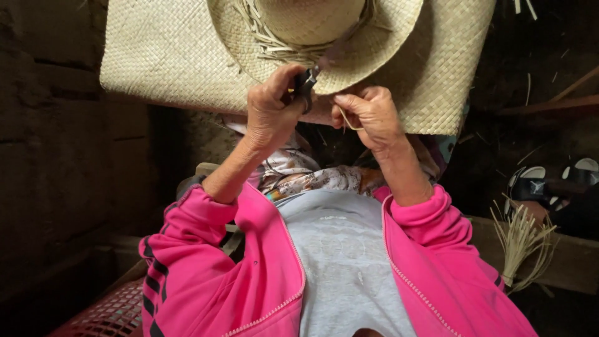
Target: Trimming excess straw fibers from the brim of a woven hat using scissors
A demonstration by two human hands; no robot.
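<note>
A woven straw hat [374,43] with loose strands at its crown lies on a pale woven mat [168,56] across my lap. At the hat's brim edge, my left hand [271,109] is closed around dark-handled scissors [307,80], whose blade points up toward the crown. Just beside it, my right hand [371,115] pinches a thin straw strand [344,118] that curls below the brim. Both sleeves are bright pink.
A bundle of loose straw strands [521,243] rests on a wooden plank [574,262] at the right. Dark sandals [540,184] lie beyond it. A red plastic basket [106,315] sits at the lower left, next to a dark wall.
</note>
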